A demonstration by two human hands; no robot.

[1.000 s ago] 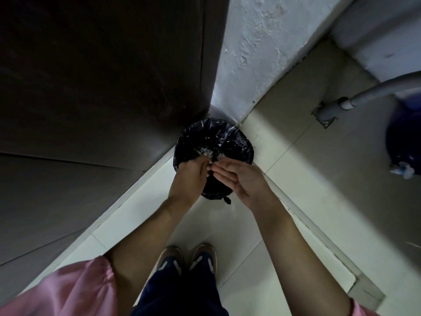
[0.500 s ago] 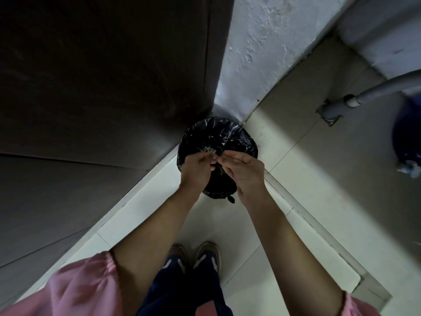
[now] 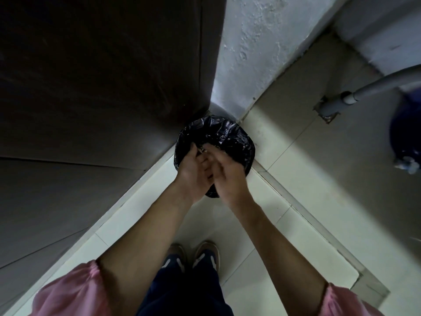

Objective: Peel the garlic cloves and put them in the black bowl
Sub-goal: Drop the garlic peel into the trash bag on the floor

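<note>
Here, both hands meet over a bin lined with a black bag.
The left hand and right hand press together, fingers fairly straight, gripping nothing visible; pale scraps, perhaps garlic skins, show at the fingertips.

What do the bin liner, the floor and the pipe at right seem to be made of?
Bin liner: thin black plastic film, glossy, with crinkles catching highlights.
Floor: pale glazed tiles, probably ceramic, with straight grout lines and a soft sheen.
Pipe: grey, matte, smooth, with a lighter collar at a joint; looks like plastic, though painted metal cannot be ruled out.
</note>
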